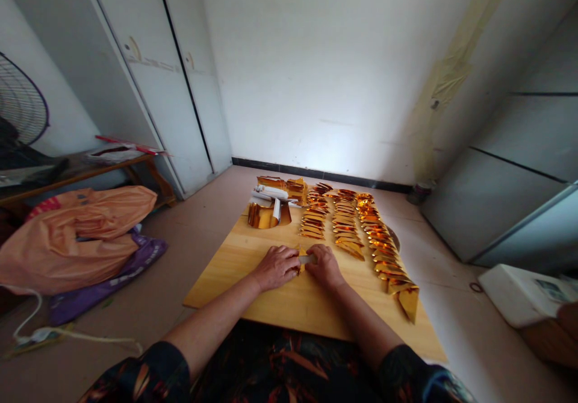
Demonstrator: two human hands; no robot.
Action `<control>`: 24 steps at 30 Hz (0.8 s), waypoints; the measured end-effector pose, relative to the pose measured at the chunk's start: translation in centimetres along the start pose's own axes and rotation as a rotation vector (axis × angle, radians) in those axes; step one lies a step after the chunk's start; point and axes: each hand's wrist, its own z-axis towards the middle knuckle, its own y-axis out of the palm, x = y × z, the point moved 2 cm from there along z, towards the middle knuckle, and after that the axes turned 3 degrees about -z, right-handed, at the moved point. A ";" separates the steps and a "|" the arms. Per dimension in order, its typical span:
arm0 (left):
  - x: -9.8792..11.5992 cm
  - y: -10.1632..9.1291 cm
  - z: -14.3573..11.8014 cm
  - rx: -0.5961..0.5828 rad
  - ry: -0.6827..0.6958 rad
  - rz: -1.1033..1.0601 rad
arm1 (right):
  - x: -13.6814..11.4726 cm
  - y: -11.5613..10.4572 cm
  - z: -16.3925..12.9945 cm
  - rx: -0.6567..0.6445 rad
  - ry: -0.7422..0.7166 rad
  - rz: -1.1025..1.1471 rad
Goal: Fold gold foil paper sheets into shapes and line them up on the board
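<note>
Both hands meet over the near middle of a wooden board (226,264). My left hand (280,266) has its fingers closed on the left side of a small piece of gold foil paper (303,251), which shows a pale grey-white strip across it. On the other side my right hand (324,264) pinches the same piece. Most of the piece is hidden under the fingers. Just beyond lies a curled gold sheet (262,216) with white rolled paper (272,193) behind it. To the right, folded gold foil pieces (347,222) overlap in several rows.
A longer row of folded gold pieces (383,252) runs down the board's right side. On the left floor are an orange bag (76,234) and a purple bag (108,282). A white box (519,294) stands at right; a wall and cabinets (149,78) lie beyond.
</note>
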 end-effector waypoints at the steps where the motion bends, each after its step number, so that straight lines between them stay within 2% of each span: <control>1: 0.1 0.0 0.0 0.004 -0.002 -0.002 | 0.3 0.0 0.2 0.008 -0.007 0.005; 5: 0.9 0.0 -0.1 0.041 -0.037 0.014 | 0.8 -0.3 0.5 0.064 -0.056 -0.011; 9: 2.3 0.2 0.0 0.049 -0.096 0.067 | 0.0 -0.7 -0.2 0.129 -0.077 -0.057; 16: 4.1 0.4 0.2 0.046 -0.170 0.180 | -2.0 -0.7 -3.0 0.004 -0.137 -0.207; 19: 3.5 0.1 0.4 0.060 -0.112 0.183 | -2.0 -0.8 -3.2 -0.005 -0.156 -0.279; 24: 1.1 -0.6 0.9 -0.011 0.117 0.115 | -1.4 -0.5 -2.9 -0.023 -0.215 -0.286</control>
